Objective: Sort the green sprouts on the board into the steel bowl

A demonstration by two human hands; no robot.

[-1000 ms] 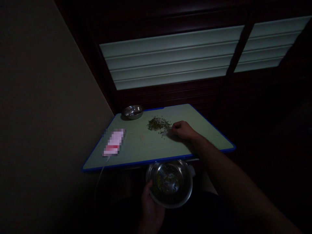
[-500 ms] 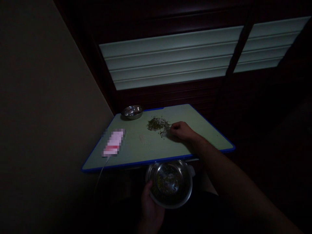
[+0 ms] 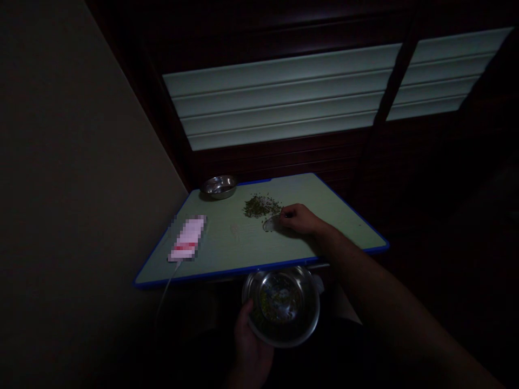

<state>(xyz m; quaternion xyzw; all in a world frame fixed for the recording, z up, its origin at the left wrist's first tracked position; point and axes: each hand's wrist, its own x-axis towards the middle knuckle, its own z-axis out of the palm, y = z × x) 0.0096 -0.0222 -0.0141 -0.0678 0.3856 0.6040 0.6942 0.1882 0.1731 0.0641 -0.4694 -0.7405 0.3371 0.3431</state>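
My left hand (image 3: 252, 343) grips the left rim of a shiny metal bowl (image 3: 308, 319), thumb over the edge, just below the table's front side. Small green bits lie inside that bowl. Above the table, my right hand (image 3: 299, 219) is closed on a spoon (image 3: 271, 223), whose pale rounded end rests at or just over the tabletop. Right by the spoon, on its far left side, spreads a loose pile of small green-brown grains (image 3: 259, 206). The spoon's handle is mostly hidden in my fingers.
The pale green table (image 3: 227, 254) has a blue edge. A smaller metal bowl (image 3: 219, 187) stands at its back left corner. A pixelated phone-like device (image 3: 188, 237) with a white cable (image 3: 165, 294) lies at the left. A wall and dark slatted doors stand close behind.
The spoon's end has drawn slightly away from the grain pile, toward me, and shows more clearly. My left hand and its bowl have stayed put.
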